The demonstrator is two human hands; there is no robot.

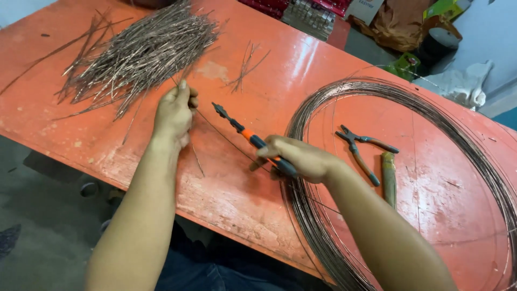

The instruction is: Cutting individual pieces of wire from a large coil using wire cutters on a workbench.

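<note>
My left hand (175, 112) pinches the end of a thin wire (223, 137) near the edge of a big pile of cut wire pieces (142, 51). That wire runs back across the orange table (242, 205) toward a large coil of wire (409, 178). My right hand (301, 159) grips orange-and-black-handled cutting pliers (245, 133), their jaws pointing up-left beside the stretched wire.
A second pair of pliers (360, 152) and a greenish stick-like tool (389, 178) lie inside the coil. A few loose wire pieces (245, 67) lie mid-table. Boxes and bags (398, 19) crowd the far edge. The table's near edge drops to a grey floor (43, 215).
</note>
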